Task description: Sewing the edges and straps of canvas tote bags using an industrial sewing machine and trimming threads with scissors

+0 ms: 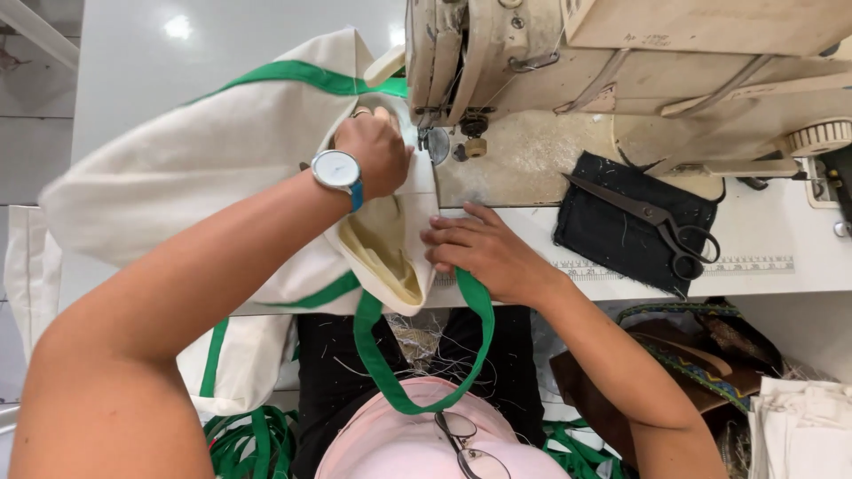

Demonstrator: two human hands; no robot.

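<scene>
Here, a cream canvas bag [177, 168] with green trim, spread over the counter [781, 239] and hanging off its near edge, mouth turned toward the sewing machine [550, 53]. Left hand [377, 151] pressed down on the bag's upper rim just beside the needle area, fingers [368, 113] curled shut over the cloth edge, a ring on one of them, a round white-faced watch [337, 170] with a blue strap on the wrist. Right hand [484, 248] laid on the bag's lower rim at the counter edge, fingers [444, 235] stretched nearly flat and pinning the fabric where the green handle [417, 372] joins; whether anything is pinched under them cannot be told. Handle looping down from the rim in a long U toward the lap, touching a pink cap [399, 439] with a pair of glasses [466, 443] resting on it. Bag's pale yellow lining [382, 244] showing at the open mouth between the two hands. To the right on the counter, well apart from both hands, a dark cloth patch [612, 239] with black-handled scissors [648, 217] lying across it. Below the counter, coils of green strap [248, 439] on the left, a patterned bag [701, 355] and folded cream cloth [799, 417] on the right.
</scene>
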